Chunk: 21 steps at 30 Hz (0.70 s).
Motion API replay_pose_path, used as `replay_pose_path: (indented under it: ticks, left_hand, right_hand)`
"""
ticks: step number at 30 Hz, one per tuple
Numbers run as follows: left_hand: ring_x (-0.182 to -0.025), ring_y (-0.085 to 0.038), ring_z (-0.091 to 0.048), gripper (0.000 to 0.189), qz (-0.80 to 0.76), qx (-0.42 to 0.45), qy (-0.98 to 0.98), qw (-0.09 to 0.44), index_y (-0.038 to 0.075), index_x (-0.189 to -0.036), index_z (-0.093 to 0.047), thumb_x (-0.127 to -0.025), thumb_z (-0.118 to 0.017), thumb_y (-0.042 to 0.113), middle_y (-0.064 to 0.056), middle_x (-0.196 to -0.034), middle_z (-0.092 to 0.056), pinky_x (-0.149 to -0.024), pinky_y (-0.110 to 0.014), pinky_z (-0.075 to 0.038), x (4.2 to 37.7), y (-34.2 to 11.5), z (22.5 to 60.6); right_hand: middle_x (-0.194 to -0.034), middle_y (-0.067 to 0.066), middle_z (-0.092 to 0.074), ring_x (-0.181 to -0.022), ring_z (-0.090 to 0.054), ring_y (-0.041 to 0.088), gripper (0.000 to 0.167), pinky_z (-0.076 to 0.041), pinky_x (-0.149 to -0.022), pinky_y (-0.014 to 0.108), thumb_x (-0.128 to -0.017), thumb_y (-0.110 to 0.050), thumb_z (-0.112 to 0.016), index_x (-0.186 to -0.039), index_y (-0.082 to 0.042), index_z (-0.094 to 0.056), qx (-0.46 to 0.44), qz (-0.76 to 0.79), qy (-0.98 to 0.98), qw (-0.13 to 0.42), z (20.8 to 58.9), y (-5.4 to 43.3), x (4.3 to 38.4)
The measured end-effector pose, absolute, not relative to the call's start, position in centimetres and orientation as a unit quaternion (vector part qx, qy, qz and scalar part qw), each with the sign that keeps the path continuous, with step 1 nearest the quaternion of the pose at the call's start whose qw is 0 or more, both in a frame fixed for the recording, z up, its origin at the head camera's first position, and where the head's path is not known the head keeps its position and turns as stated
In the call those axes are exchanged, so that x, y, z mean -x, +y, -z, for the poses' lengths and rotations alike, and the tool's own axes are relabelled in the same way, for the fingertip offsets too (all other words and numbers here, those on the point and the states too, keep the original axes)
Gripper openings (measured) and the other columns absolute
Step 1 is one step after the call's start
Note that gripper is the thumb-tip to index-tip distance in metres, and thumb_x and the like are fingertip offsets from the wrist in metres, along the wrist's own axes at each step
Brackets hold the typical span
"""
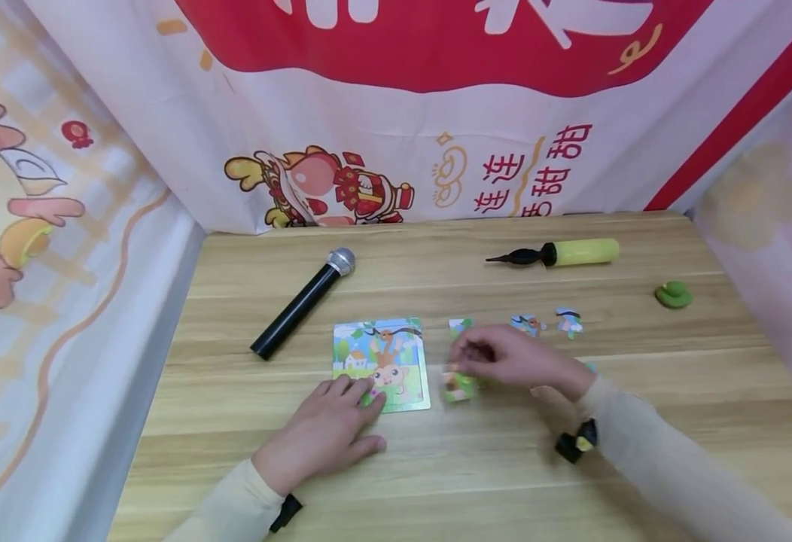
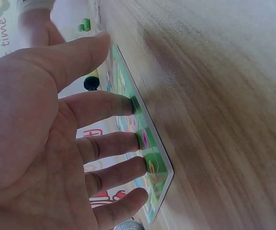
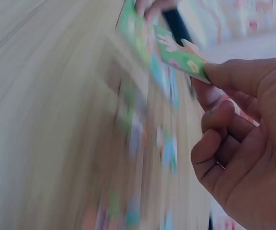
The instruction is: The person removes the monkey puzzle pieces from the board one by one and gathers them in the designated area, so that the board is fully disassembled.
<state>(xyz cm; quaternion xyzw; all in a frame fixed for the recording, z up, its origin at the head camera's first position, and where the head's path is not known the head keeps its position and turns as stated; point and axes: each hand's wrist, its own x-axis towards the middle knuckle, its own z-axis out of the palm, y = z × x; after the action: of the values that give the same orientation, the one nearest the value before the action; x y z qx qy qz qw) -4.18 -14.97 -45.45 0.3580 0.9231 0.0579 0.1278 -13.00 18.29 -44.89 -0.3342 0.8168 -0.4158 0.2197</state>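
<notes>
The grip of the right hand [image 1: 511, 357] is closed down to a pinch: thumb and index finger hold a puzzle piece [image 3: 178, 52] by one end, and the other fingers curl in toward the palm. The piece is green, with a white shape and pink and yellow flowers on it; in the head view it hangs, blurred, just beside the right edge of the puzzle board [image 1: 426, 380]. The left hand [image 1: 321, 429] has hold of nothing; its fingers, nearly straight and spread, rest their tips on the board's near left part, with the thumb apart from it.

The board lies flat on the surface [image 1: 437, 482], showing a big-eyed animal, a small house and a branch. One loose piece [image 1: 461, 324] lies just beyond the right hand, partly hidden by it. Farther right, a second piece [image 1: 527, 324] and a third piece [image 1: 569, 322] lie near each other.

Beyond the board to the left, a black microphone [image 1: 301, 307] with a silver head lies aslant. At the far right are a yellow-green pump [image 1: 582, 252] with a black nozzle and, nearer the right edge, a small green object [image 1: 674, 295]. A white cloth [image 1: 382, 113] with a red panel and printed characters hangs behind.
</notes>
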Motion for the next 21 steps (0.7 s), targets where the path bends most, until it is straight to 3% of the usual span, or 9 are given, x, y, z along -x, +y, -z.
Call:
replay_pose_path:
  ticks: [9,21]
  left_hand:
    - [-0.125,-0.033,-0.046,0.066,-0.073,-0.341,0.926,0.144,0.011,-0.143,-0.059,-0.096,-0.061,0.057,-0.013,-0.147,-0.049,-0.105,-0.053,-0.039,3.9,-15.0,44.9]
    - [-0.126,-0.034,-0.045,0.068,-0.09,-0.344,0.922,0.154,0.009,-0.144,-0.058,-0.096,-0.061,0.057,-0.016,-0.15,-0.047,-0.106,-0.054,-0.038,4.3,-14.5,44.9]
  right_hand:
    - [-0.088,-0.005,-0.067,-0.071,-0.055,0.011,0.005,-0.048,-0.06,0.027,-0.1,-0.018,-0.067,-0.104,-0.019,-0.069,0.243,0.377,0.858,0.25,45.0,31.3,8.9]
    - [-0.093,-0.003,-0.067,-0.081,-0.063,0.013,0.004,-0.053,-0.068,0.028,-0.1,-0.014,-0.067,-0.103,-0.013,-0.067,0.187,0.376,0.867,0.27,46.7,36.4,6.6]
